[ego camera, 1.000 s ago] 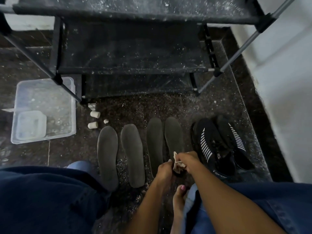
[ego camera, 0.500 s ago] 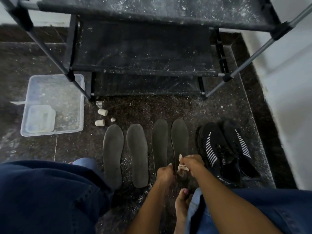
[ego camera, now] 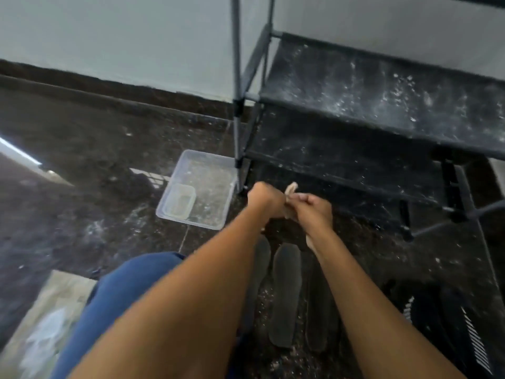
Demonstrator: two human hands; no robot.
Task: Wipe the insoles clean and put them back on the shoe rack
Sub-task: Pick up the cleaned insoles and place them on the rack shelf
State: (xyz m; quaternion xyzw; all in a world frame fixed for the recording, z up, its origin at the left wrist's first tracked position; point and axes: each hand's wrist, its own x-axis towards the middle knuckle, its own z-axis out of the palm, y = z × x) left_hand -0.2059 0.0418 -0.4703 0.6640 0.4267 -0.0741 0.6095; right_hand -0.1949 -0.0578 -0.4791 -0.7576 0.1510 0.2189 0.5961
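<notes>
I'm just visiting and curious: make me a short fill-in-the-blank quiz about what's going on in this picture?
1. Both hands, the left hand and the right hand, hold a small pale ____ between them.
2. The insoles lie on the ____, not on the shoe rack.
3. The clear plastic tub sits to the ____ of the rack.
4. The rack's shelves are dusted with ____ specks.

Missing words: cloth; floor; left; white
</notes>
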